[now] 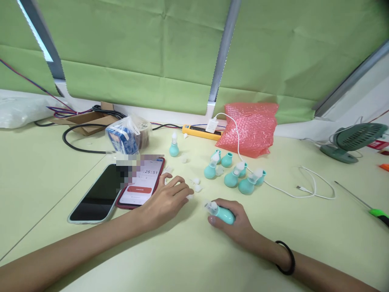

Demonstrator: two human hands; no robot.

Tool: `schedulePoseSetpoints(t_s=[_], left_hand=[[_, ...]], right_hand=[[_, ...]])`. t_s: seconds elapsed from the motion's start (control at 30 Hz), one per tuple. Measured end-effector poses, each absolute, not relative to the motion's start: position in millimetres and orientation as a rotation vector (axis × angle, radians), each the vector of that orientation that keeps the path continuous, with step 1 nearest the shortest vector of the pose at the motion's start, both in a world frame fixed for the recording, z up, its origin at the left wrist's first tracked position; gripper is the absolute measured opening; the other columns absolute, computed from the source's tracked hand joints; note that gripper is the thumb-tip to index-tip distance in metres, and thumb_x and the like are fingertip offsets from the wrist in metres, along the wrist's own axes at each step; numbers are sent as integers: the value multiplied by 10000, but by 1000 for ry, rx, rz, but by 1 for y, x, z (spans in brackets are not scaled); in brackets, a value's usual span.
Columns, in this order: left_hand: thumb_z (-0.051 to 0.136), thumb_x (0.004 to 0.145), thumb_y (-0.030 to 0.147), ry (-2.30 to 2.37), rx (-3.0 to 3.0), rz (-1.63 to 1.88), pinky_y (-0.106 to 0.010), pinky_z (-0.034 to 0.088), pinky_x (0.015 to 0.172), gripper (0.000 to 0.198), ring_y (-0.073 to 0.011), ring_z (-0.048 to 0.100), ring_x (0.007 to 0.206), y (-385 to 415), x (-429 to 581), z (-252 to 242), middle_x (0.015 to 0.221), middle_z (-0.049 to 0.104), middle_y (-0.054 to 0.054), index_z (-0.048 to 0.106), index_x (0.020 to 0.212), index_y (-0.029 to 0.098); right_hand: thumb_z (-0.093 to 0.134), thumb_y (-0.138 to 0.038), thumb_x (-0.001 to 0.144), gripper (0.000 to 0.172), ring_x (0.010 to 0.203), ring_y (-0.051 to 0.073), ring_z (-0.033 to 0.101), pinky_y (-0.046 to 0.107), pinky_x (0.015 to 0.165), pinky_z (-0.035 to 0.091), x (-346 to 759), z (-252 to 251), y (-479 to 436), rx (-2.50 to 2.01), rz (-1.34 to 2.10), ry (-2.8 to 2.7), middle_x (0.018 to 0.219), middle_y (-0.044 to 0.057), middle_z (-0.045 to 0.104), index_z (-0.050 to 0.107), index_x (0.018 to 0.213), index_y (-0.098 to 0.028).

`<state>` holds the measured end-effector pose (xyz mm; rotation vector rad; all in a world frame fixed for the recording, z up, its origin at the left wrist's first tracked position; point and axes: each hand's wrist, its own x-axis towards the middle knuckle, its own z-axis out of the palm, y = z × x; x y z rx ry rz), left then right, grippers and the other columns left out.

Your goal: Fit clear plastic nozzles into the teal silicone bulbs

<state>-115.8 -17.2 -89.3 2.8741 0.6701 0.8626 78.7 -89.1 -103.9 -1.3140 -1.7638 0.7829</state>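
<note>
Right hand [235, 225] at five o'clock closed around teal bulb [225, 215], nozzle [212, 208] aimed toward nine, seemingly facing left hand [165, 200], loosely open, fingertips on white cap [190, 197].

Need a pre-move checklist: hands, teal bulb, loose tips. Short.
1. Bulb gripped in right hand: ok.
2. Nozzle seated on bulb: cannot tell.
3. Left hand holding nothing: cannot tell; it lies palm down.
4. Tips lying beside left hand: ok.
5. Phone apart from left hand: cannot tell; the thumb is at its edge.
6. Cable apart from both hands: ok.
</note>
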Motion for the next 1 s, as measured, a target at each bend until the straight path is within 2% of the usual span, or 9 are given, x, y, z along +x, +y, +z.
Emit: schedulePoseSetpoints(t_s=[0.13,0.3,0.47,0.67,0.83,1.0], left_hand=[[560,729,139,578,2375,936,-269,452,689,135,-138,541,756,-29,-114,-78,809,591,-46,564,864,135],[546,745,183,592,2022,749,-237,506,666,168,-127,562,748,-37,-114,-74,828,588,-50,613,892,138],[501,785,231,624,1973,616,-226,496,648,230,-131,576,751,-33,-113,-81,872,633,-45,601,979,159],[515,779,264,714,2050,414,-196,432,618,224,-121,548,721,-32,-116,-74,832,637,-21,618,953,169],[508,785,259,719,2086,359,-194,386,596,198,-113,520,679,-34,-115,-68,797,637,-3,633,911,170],[520,773,270,727,1987,398,-190,393,576,230,-125,532,705,-33,-114,-74,831,646,-4,625,955,178]], right_hand=[[582,-296,702,179,609,132,543,231,568,425,87,-100,-86,-1265,488,-1881,703,16,605,551,837,-183],[587,-268,715,187,556,126,545,238,527,414,92,-100,-83,-1127,341,-2071,697,32,623,567,880,-183],[573,-279,728,199,526,116,523,232,496,389,92,-103,-83,-1126,299,-2125,653,31,602,573,891,-164],[546,-266,747,161,490,105,477,225,462,341,90,-101,-86,-1116,137,-2211,594,7,554,575,864,-159],[542,-253,751,143,475,104,436,226,454,315,89,-102,-88,-1053,1,-2268,578,-4,527,558,865,-168],[540,-245,754,142,480,105,429,224,449,309,87,-103,-86,-1047,67,-2235,582,-1,521,552,867,-160]])
